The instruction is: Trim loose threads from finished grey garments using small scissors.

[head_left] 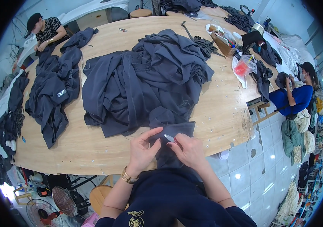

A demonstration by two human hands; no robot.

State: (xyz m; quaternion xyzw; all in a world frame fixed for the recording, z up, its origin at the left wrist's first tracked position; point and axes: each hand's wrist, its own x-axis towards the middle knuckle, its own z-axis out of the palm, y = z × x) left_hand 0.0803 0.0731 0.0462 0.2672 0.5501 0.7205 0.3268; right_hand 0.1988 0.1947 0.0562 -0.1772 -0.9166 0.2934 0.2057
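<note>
My right hand (188, 150) is closed around a pair of small thread snips (169, 137), their pale metal blades pointing left over dark grey cloth. My left hand (143, 148) rests at the left side of that cloth, thumb and forefinger curved with a gap between them; its other fingers are mostly hidden. The cloth under both hands is a flat end of a dark grey garment (184, 129), draped over the table's near edge towards my lap. It adjoins a large heap of dark grey garments (142, 83) just beyond my hands.
A second dark garment pile (55, 90) lies on the wooden table (222, 109) to the left. Another pair of snips (123, 30) sits at the far side. A red drink bag (241, 68) is at the right. Two people work nearby. A fan (44, 213) stands at lower left.
</note>
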